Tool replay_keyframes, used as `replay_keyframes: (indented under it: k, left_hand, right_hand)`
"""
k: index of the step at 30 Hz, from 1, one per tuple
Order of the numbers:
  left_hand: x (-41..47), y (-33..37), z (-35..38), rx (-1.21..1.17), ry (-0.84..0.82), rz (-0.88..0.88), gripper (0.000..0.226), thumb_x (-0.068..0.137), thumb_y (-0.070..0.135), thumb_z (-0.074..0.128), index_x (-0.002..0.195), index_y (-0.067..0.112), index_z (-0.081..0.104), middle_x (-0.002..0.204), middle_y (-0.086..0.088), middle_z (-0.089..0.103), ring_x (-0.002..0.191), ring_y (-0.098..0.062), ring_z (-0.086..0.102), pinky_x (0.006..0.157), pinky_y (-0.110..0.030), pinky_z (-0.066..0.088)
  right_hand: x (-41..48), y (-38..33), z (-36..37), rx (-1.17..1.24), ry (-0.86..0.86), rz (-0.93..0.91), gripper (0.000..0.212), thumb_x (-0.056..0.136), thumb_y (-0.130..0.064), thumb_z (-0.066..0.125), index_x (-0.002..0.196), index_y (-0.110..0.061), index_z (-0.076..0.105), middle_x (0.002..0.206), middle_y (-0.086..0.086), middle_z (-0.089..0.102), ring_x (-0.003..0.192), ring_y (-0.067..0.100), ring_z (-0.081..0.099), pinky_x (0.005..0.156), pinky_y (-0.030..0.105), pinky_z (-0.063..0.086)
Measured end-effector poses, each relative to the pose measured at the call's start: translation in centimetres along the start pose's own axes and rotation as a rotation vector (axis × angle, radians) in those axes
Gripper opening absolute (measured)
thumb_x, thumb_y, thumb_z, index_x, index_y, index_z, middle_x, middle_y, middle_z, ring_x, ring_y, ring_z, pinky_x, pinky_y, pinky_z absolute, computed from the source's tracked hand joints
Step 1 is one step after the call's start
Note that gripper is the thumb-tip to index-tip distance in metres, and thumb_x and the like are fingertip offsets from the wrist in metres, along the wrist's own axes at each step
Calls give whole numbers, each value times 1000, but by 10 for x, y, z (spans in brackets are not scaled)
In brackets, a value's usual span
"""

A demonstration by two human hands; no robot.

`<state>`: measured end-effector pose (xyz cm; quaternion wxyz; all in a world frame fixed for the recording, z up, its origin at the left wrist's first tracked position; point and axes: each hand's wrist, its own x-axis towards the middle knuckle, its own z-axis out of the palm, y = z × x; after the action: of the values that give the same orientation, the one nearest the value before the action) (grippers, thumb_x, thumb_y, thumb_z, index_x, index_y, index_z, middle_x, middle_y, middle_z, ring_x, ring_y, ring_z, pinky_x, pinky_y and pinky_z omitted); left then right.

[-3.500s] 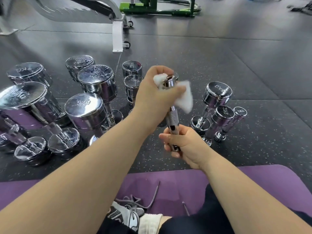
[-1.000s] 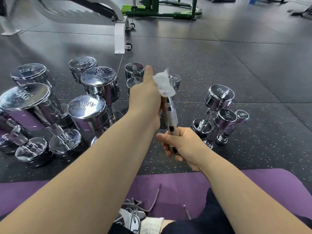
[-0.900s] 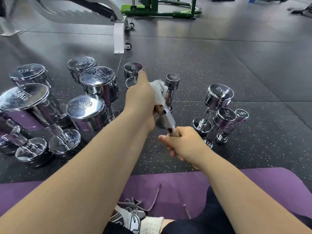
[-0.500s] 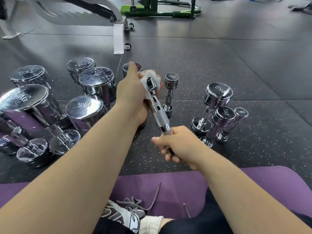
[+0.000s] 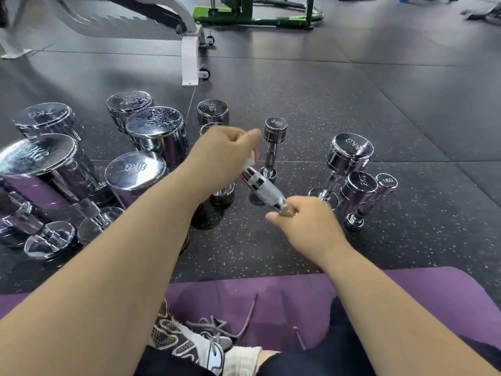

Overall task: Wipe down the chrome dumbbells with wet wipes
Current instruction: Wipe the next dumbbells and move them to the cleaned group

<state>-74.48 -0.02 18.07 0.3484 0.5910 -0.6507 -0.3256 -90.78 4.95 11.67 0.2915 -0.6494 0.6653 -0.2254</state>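
A small chrome dumbbell slants up to the left in mid-air, its knurled bar showing between my hands. My right hand grips its near end. My left hand is closed over the far end, with a white wet wipe bunched under the fingers; only a corner of the wipe shows. Both ends of the held dumbbell are hidden by my hands. Several larger chrome dumbbells stand on the dark floor at left, marked 6KG and up.
A slim dumbbell stands just behind my hands. Three small ones, marked 5KG, 2KG and 1KG, stand at right. A purple mat lies under my legs and shoe. A white bench frame and green equipment stand farther back.
The held dumbbell has tilted from nearly upright to a slant toward the left. My left hand with the wipe closed down over the far end, hiding most of the wipe.
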Motion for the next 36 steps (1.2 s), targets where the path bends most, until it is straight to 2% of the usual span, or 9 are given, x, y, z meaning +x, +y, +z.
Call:
replay_keyframes:
  k: [4,7,15,18,20,23,27,30,36]
  left_hand:
    - [-5,-2,-2,145,-166,-111,66,100,57,30,64,11,61,56,-1,58,52,-17,52,63,-30,41]
    - [-9,7,-8,-207,-263,-153,61,99,61,31,67,15,56,54,1,54,44,-13,46,56,-28,36]
    - [-11,20,8,-692,-42,-89,44,100,47,45,68,20,58,51,7,54,44,-11,41,46,-21,30]
    - [-10,27,22,-500,13,85,44,86,67,50,79,25,61,52,16,51,49,-7,44,53,-25,36]
    - [-8,37,30,-404,86,156,30,79,52,70,82,26,55,52,18,50,50,-5,45,53,-22,38]
    - [-6,60,54,-333,144,208,25,75,39,71,75,26,50,55,14,51,49,-5,44,52,-21,37]
    - [-16,104,107,-133,24,282,29,84,45,68,74,30,46,61,14,54,51,4,46,53,-11,35]
    - [-17,121,142,-224,-67,235,33,97,50,47,79,22,53,57,13,56,55,-2,49,59,-22,40]
    - [-12,66,199,-319,220,3,33,98,19,44,68,9,54,52,10,48,43,-1,40,44,-13,31]
  right_hand:
    - [11,18,-17,-203,422,-251,35,82,-11,69,56,-14,46,66,4,46,62,30,45,53,36,32]
    - [15,23,-17,-5,353,-311,25,80,-14,75,63,-7,58,68,3,49,64,24,48,61,35,37]
    - [5,13,-7,390,-102,-48,37,83,-33,77,70,-7,54,62,2,53,51,13,46,53,25,41]
    - [1,6,-1,565,-250,56,25,87,-33,73,75,-16,59,68,1,59,60,14,56,49,25,45]
    - [-1,1,-19,491,-305,45,26,89,-39,69,75,-18,60,65,-6,61,58,5,56,53,18,44]
    - [1,-4,-68,129,-265,-107,33,88,-52,63,72,-22,64,64,-15,67,56,-4,55,59,15,43]
    - [-1,18,-124,-143,-205,-168,27,82,-43,67,82,-16,70,78,-3,72,78,12,65,80,33,52]
    - [-13,67,-151,-151,-106,-115,21,84,-36,71,73,-19,66,67,-12,65,68,0,59,65,18,44]
    - [0,169,-138,-6,-17,52,15,82,-17,77,89,-8,67,79,-1,66,82,16,61,86,24,46]
